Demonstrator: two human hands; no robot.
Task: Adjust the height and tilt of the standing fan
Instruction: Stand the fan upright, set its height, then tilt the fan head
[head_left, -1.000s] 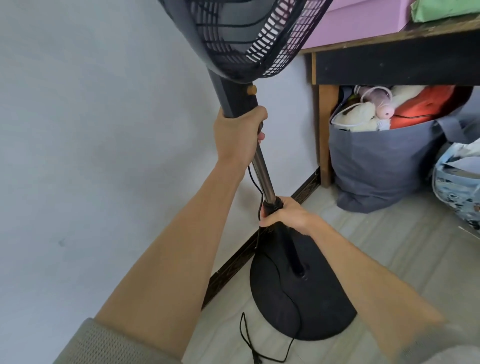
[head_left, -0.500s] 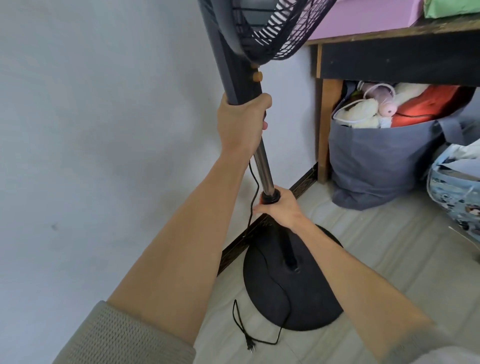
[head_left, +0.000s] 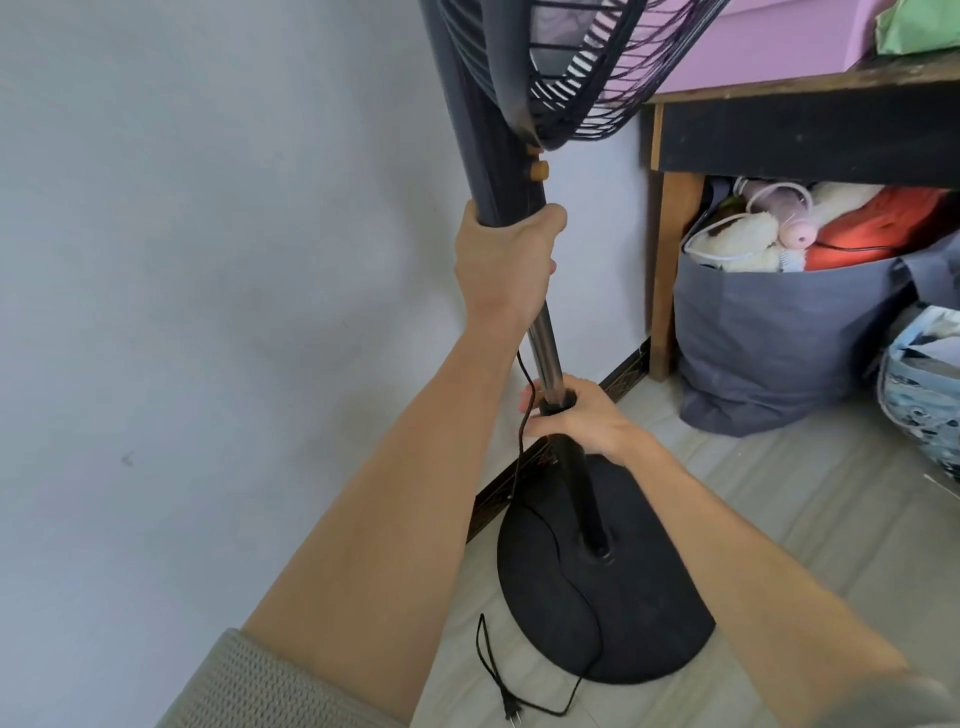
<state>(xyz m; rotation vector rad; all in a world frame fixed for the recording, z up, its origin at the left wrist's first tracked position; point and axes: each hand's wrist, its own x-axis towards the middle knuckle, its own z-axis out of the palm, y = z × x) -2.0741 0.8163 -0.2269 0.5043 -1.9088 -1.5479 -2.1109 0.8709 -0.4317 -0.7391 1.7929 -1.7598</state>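
Both your arms stretched forward, each hand clasping the fan pole (head_left: 545, 343).
Your left hand (head_left: 504, 260) gripped high at 12 o'clock, fingers curled round, its arm rising from 7 o'clock; your right hand (head_left: 582, 421) gripped below it at 5 o'clock, arm entering from 4 o'clock.

Your left hand (head_left: 501, 260) grips the pole (head_left: 545, 343) above your right hand (head_left: 587, 415). The fan base (head_left: 623, 613) stands just right of the wall (head_left: 208, 260). Further right, a bag (head_left: 779, 338) sits under the table (head_left: 805, 130). The plug (head_left: 511, 709) lies before the base.
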